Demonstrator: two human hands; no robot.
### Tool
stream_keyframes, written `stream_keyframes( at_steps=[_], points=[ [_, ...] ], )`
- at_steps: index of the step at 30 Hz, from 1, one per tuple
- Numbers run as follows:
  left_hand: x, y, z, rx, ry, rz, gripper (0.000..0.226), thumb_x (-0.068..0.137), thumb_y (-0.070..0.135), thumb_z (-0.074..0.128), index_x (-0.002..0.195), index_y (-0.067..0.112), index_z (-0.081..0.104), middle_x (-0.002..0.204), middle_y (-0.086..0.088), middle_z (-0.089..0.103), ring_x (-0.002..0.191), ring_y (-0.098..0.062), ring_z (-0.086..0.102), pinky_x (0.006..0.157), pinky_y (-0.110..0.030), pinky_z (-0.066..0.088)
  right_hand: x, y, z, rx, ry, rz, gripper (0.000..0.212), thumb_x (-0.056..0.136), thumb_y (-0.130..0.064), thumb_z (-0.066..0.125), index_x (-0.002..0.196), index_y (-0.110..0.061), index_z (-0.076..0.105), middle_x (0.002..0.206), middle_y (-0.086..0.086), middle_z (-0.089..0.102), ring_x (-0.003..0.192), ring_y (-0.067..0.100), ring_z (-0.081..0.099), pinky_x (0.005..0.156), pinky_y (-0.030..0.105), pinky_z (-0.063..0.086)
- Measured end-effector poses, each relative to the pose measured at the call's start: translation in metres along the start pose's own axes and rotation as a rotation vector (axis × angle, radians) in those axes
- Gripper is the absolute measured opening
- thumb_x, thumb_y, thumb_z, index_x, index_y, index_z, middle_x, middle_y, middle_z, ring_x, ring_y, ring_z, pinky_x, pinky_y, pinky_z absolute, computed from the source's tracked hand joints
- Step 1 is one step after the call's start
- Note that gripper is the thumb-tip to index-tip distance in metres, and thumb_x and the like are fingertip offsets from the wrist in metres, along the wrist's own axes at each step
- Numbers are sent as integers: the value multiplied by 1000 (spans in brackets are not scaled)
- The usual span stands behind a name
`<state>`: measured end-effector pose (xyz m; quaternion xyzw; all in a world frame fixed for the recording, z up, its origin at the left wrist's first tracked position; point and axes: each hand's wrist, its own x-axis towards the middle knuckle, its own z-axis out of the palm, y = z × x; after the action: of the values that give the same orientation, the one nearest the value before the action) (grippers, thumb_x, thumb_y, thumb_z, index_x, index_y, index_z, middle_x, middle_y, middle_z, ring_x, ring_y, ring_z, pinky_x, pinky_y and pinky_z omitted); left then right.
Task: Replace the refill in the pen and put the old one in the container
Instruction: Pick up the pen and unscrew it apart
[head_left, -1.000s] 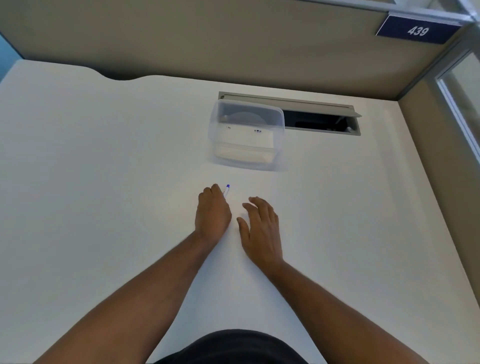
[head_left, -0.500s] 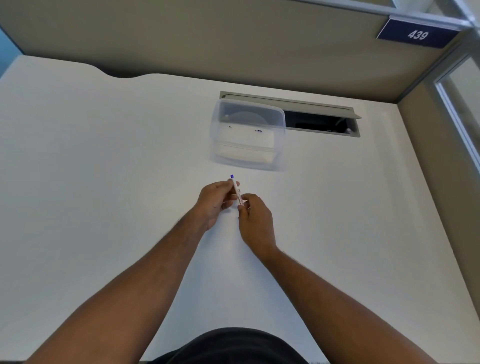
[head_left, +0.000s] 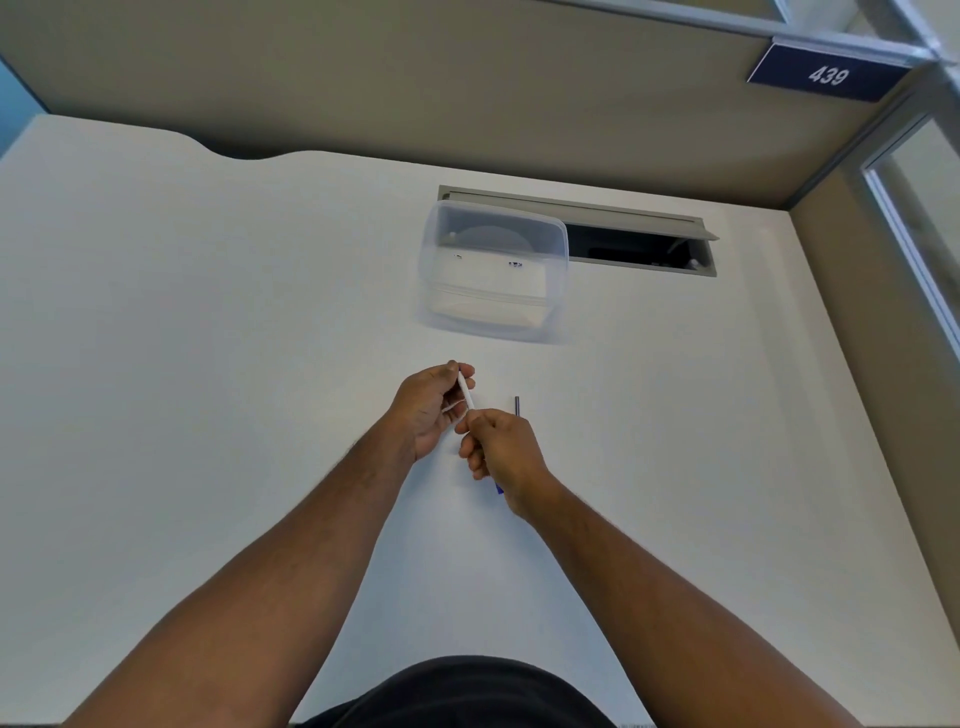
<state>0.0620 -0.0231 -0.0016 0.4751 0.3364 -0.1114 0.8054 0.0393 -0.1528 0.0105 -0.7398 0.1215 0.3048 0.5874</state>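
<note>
Here we see both hands meeting over the white desk (head_left: 208, 364) — the left hand (head_left: 428, 408) curled around the upper end of the white pen barrel (head_left: 466, 392), the right hand (head_left: 501, 454) pinching its lower end, a blue bit (head_left: 498, 489) poking out below that fist. A thin dark refill (head_left: 517, 406) lies on the desk just beside the right hand, and the clear plastic container (head_left: 493, 270) sits farther back — near the grey cable hatch (head_left: 639, 234).

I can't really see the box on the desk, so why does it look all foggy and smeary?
Head view: the clear plastic container is see-through against a white desk, so its edges fade; its near edge looks smeared, and the wide lens bends the desk's edges.
</note>
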Motion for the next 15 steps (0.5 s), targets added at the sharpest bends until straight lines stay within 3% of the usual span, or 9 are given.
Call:
stream_keyframes(
  at_steps=[4, 7, 10, 15],
  points=[
    [2, 0, 11, -52, 106, -2, 30, 104, 19, 47, 85, 11, 69, 88, -7, 67, 85, -17, 58, 74, -33, 49, 4, -1, 4, -68, 106, -27, 27, 104, -20, 51, 94, -10, 74, 71, 7, 71, 56, 14, 61, 55, 24, 56],
    [4, 2, 17, -64, 159, -17, 31, 103, 20, 48, 84, 10, 70, 87, -8, 67, 84, -19, 57, 68, -32, 48, 8, 1, 7, -231, 213, -70, 27, 102, -18, 51, 90, -12, 74, 72, 5, 73, 58, 14, 65, 62, 31, 62],
    [6, 0, 21, -82, 194, -30, 30, 102, 19, 49, 82, 10, 70, 85, -8, 67, 81, -19, 57, 70, -32, 49, 10, 6, 8, -514, 306, -205, 31, 104, -22, 49, 86, -10, 72, 73, 4, 72, 68, 21, 69, 74, 37, 61],
    [7, -3, 28, -103, 269, -26, 29, 99, 16, 53, 77, 11, 70, 81, -8, 67, 79, -18, 58, 78, -34, 51, 5, 10, 8, -712, 378, -312, 34, 105, -29, 49, 83, -10, 68, 74, 5, 71, 69, 24, 67, 72, 39, 58]
  ],
)
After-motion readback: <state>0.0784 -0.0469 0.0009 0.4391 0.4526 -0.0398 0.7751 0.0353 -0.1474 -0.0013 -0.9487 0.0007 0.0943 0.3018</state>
